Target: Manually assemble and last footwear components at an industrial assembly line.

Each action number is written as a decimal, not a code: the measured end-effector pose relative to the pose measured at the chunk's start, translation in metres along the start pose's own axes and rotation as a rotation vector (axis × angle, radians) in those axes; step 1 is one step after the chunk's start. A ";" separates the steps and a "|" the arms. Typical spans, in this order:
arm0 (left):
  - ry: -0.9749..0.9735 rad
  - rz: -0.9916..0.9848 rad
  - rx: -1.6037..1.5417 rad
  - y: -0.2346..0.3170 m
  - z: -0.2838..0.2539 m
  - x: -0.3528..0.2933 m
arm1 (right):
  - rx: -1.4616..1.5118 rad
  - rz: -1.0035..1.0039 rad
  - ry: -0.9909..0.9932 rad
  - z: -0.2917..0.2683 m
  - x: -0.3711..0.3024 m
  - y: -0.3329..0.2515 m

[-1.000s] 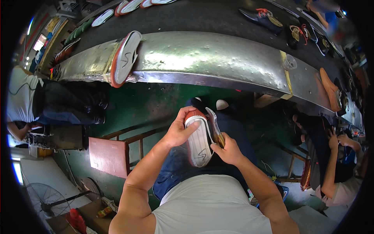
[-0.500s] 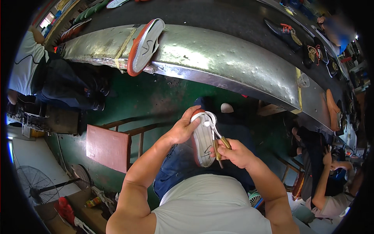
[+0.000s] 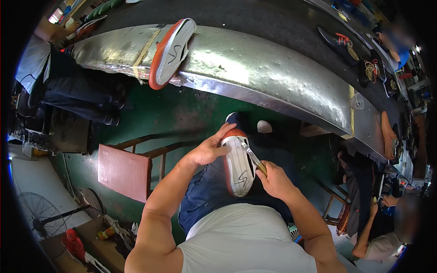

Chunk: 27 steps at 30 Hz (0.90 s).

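A shoe upper on its last (image 3: 237, 166) rests sole side up across my lap, with a pale bottom bearing a dark squiggle and a reddish-brown side. My left hand (image 3: 210, 149) grips it near the orange toe end, thumb on the pale bottom and fingers along the toe. Pliers (image 3: 253, 158) with yellowish handles are held in my right hand (image 3: 276, 180), fingers wrapped round the handles. Their metal jaws touch the edge of the bottom near the toe; what they pinch is too small to make out.
Another orange-and-white lasted shoe (image 3: 173, 54) leans on the metal-edged bench (image 3: 273, 68). Dark shoes (image 3: 339, 43) lie farther right on it. A pinkish-topped stool (image 3: 124, 173) stands at left, near a fan (image 3: 34, 211). Other people work at far left (image 3: 68, 86) and right (image 3: 382, 227).
The plier handles have come together, and the jaws have shifted from over the toe to the edge of the bottom. More orange toe shows. The person at left has moved an arm toward the bench.
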<state>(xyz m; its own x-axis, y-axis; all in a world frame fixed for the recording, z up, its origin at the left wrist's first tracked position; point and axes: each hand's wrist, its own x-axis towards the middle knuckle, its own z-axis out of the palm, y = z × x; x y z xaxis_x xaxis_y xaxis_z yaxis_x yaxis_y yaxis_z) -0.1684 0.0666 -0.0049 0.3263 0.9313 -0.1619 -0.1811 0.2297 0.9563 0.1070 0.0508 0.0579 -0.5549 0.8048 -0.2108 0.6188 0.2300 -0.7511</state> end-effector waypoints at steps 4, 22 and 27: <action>-0.049 -0.136 -0.518 0.004 0.011 0.002 | -0.115 0.087 -0.100 -0.012 0.005 -0.010; 0.264 -0.128 0.014 0.015 0.033 0.012 | 0.186 0.005 0.060 -0.019 0.026 -0.004; 0.097 0.422 0.525 0.064 0.090 -0.038 | 0.402 -0.009 0.232 -0.025 -0.002 -0.023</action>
<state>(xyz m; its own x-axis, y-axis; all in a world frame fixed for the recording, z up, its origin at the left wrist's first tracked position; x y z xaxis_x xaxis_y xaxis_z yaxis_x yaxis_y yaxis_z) -0.1083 0.0207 0.0842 0.2372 0.9379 0.2530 0.2079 -0.3035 0.9299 0.1076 0.0578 0.0909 -0.3919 0.9154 -0.0921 0.3244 0.0438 -0.9449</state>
